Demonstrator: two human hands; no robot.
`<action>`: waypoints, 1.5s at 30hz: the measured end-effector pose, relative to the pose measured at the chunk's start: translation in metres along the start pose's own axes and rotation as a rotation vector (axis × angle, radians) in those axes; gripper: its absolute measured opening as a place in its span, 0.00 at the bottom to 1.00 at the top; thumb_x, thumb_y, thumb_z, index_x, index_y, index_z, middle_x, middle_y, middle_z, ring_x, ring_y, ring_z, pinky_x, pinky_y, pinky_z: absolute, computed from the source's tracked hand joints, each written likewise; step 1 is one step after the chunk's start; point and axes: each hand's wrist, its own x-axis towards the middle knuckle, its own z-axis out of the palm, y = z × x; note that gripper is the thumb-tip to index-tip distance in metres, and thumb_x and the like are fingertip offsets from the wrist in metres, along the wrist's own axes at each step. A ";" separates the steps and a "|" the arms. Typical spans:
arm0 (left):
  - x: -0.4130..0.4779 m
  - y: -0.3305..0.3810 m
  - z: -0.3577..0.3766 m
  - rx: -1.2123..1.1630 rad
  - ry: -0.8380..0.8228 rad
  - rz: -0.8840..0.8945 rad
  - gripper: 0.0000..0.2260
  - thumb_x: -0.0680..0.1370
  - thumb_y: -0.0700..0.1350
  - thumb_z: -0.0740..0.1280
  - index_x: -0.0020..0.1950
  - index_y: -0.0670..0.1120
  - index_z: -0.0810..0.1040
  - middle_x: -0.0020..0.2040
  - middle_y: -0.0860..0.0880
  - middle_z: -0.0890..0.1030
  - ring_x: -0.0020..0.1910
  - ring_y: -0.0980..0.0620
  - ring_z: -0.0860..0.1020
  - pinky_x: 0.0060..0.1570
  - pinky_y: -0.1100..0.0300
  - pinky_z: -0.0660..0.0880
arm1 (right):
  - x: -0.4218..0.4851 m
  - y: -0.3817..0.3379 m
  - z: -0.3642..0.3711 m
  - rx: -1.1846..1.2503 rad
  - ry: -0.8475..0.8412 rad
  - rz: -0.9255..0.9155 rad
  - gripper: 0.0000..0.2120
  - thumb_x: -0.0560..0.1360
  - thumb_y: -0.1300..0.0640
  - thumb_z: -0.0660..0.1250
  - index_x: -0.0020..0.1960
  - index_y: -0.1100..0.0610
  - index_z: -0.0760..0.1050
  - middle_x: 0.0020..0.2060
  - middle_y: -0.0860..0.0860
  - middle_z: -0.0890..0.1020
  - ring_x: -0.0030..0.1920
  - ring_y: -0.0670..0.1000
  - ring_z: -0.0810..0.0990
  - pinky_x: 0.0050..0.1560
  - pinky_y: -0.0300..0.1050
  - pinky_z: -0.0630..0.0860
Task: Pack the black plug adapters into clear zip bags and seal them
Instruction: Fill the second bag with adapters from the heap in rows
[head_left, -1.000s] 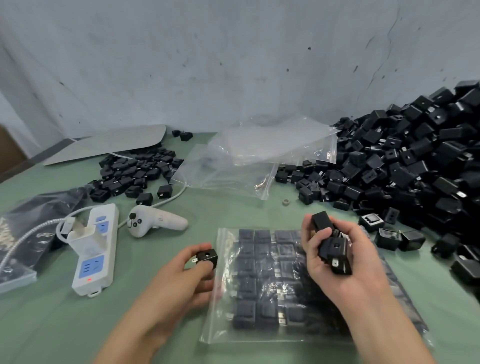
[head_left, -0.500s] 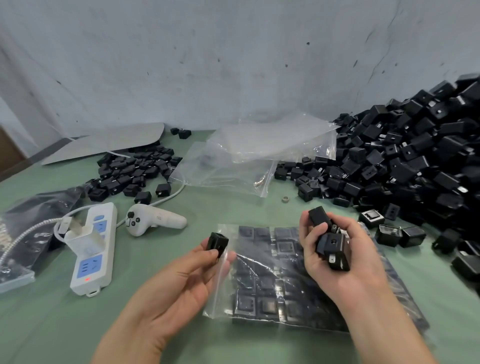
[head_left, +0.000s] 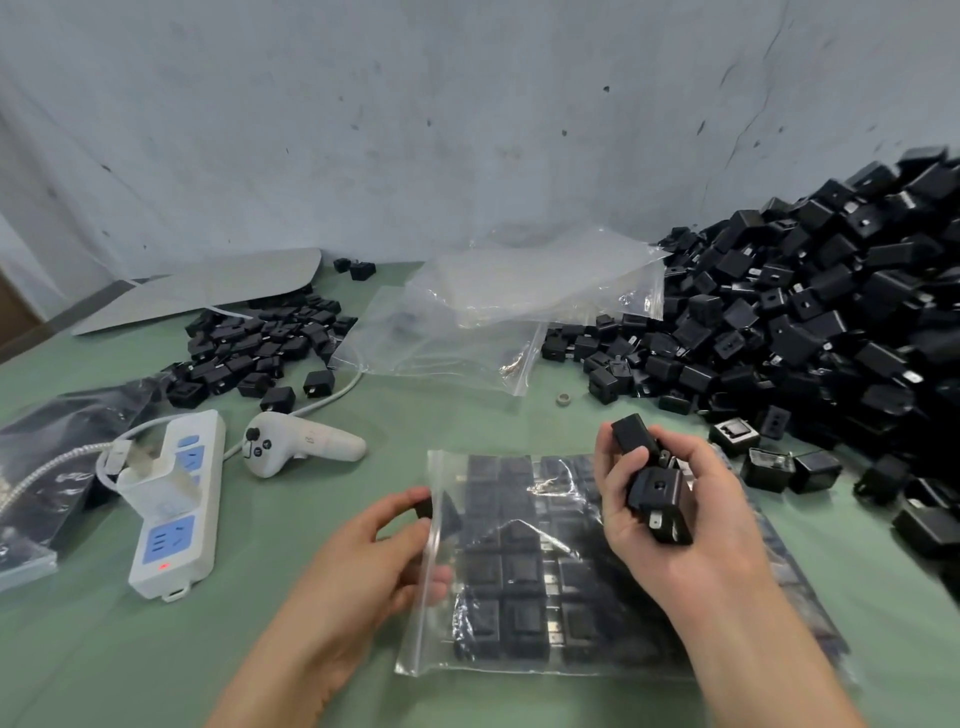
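Head view. Pinching one adapter (head_left: 425, 506) between thumb and forefinger of the left hand (head_left: 374, 551), right at the left edge of the bag (head_left: 441, 642); possibly sitting just inside the mouth, with glare on the film making that hard to judge. Curling the lower left fingers (head_left: 439, 577) against that same edge, tips showing through the plastic.

Gripping a clutch (head_left: 657, 491) of several adapters in the right hand (head_left: 670, 530), pressing with the thumb on the left side and wrapping the fingers over from the right, with one piece sticking up above the thumb. Hovering over the bag's upper right part.

Lying flat on the green table (head_left: 104, 649), the bag, holding rows (head_left: 519, 571) of adapters side by side and lifting slightly at the left edge.

Spilling down the right side against the wall (head_left: 467, 130), a big pile (head_left: 805, 322) of loose adapters, reaching near the right hand. Sitting at back left, a smaller heap (head_left: 260, 348), just in front of a grey panel (head_left: 208, 286). Lying between pile and heap, spare bags (head_left: 519, 301), crumpling and overlapping.

Resting left of the bag, a white controller (head_left: 306, 449) and a power strip (head_left: 179, 504), carrying a plugged-in charger (head_left: 150, 483) and glowing red at one spot.
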 end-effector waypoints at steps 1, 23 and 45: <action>0.001 -0.001 0.001 0.047 -0.005 0.010 0.12 0.80 0.39 0.67 0.61 0.51 0.78 0.35 0.43 0.84 0.32 0.49 0.82 0.33 0.59 0.80 | 0.000 0.000 0.000 -0.004 -0.003 0.000 0.20 0.71 0.64 0.72 0.63 0.60 0.76 0.49 0.65 0.83 0.46 0.59 0.86 0.29 0.38 0.79; 0.021 0.002 0.030 0.082 -0.149 0.145 0.13 0.82 0.51 0.64 0.66 0.57 0.70 0.51 0.50 0.86 0.34 0.49 0.83 0.37 0.55 0.78 | -0.002 0.000 -0.003 -0.047 -0.013 0.006 0.20 0.72 0.63 0.72 0.64 0.61 0.76 0.51 0.64 0.83 0.47 0.61 0.86 0.30 0.41 0.80; -0.012 0.023 0.105 0.595 0.092 0.620 0.09 0.77 0.58 0.66 0.57 0.62 0.72 0.43 0.60 0.80 0.44 0.58 0.80 0.43 0.62 0.77 | -0.006 0.028 0.000 -0.297 -0.044 0.151 0.12 0.74 0.56 0.68 0.50 0.64 0.83 0.46 0.61 0.86 0.41 0.58 0.87 0.44 0.50 0.84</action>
